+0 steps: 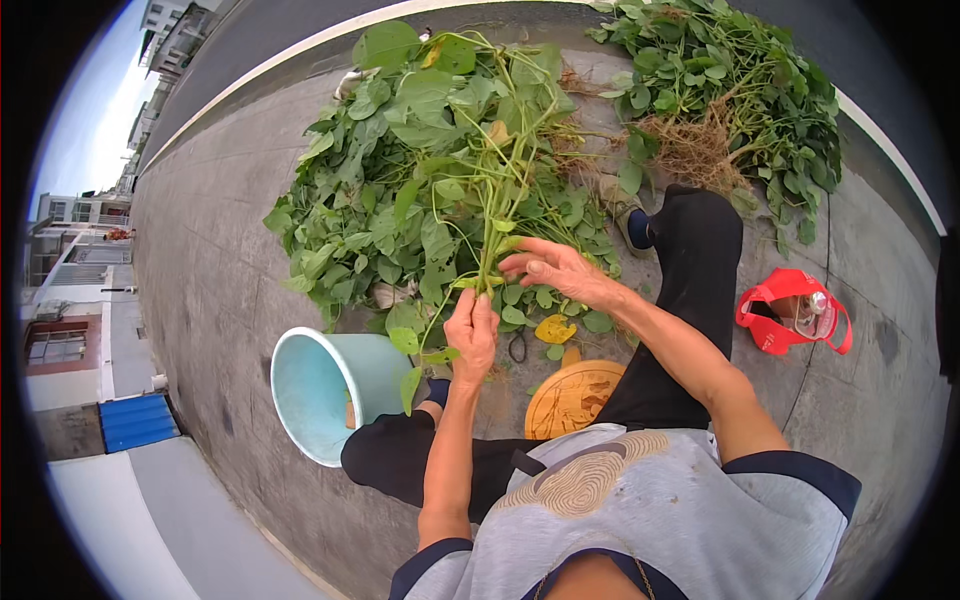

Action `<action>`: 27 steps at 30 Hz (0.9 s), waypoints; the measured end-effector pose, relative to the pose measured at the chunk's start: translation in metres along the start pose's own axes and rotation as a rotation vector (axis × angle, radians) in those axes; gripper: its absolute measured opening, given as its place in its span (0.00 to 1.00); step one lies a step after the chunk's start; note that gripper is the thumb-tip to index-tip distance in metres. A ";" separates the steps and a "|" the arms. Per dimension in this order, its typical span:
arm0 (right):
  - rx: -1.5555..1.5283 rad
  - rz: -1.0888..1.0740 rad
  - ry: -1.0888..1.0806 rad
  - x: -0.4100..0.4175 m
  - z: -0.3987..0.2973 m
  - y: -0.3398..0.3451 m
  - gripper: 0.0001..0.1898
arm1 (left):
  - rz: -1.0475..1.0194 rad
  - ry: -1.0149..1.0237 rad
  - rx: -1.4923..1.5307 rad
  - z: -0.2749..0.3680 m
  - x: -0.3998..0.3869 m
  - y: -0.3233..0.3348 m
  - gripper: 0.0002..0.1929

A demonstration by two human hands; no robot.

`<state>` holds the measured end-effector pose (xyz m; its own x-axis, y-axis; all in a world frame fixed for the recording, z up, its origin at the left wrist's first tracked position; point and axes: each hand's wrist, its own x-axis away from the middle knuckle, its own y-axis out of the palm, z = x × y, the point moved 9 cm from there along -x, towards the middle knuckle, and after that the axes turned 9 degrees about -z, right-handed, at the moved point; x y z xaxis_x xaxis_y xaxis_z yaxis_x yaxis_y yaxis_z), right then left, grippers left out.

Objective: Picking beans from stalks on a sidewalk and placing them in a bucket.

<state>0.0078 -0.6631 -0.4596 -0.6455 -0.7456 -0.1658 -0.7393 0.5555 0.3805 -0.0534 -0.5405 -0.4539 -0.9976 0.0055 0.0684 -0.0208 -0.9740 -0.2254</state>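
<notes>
My left hand [472, 334] grips the lower stems of an uprooted bean plant [491, 217], which looks like soybean. The plant's leafy top points away from me, over a heap of cut greens. A few leaves hang down beside my left wrist. My right hand [559, 274] is at the stems just above the left one, fingers apart and thumb bent. Its index fingertip meets a green pod [508, 244]; I see no firm hold on it. Under the held plant spreads a large pile of bean plants [352, 202] with broad leaves, several of them yellowing.
A pale blue plastic bucket [315, 397] lies tipped by my left knee. Between my legs is a round wooden stool [574, 394]. A red bag [784, 311] with a clear container stands at right. More rooted plants [742, 105] lie near the road [847, 45].
</notes>
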 end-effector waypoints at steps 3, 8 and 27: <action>-0.160 0.091 0.036 0.003 0.014 -0.018 0.29 | 0.150 0.292 -0.552 0.011 0.009 0.028 0.11; -0.276 0.129 0.052 0.018 0.029 -0.029 0.22 | 0.131 0.334 -0.692 0.010 0.012 0.048 0.14; -0.086 0.096 0.109 0.032 0.013 -0.038 0.19 | 0.127 0.327 -0.182 0.089 -0.025 -0.027 0.12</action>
<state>0.0126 -0.7031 -0.4909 -0.6841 -0.7289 -0.0268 -0.6533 0.5959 0.4670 -0.0225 -0.5344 -0.3627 -0.9605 -0.0125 -0.2780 0.1226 -0.9159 -0.3823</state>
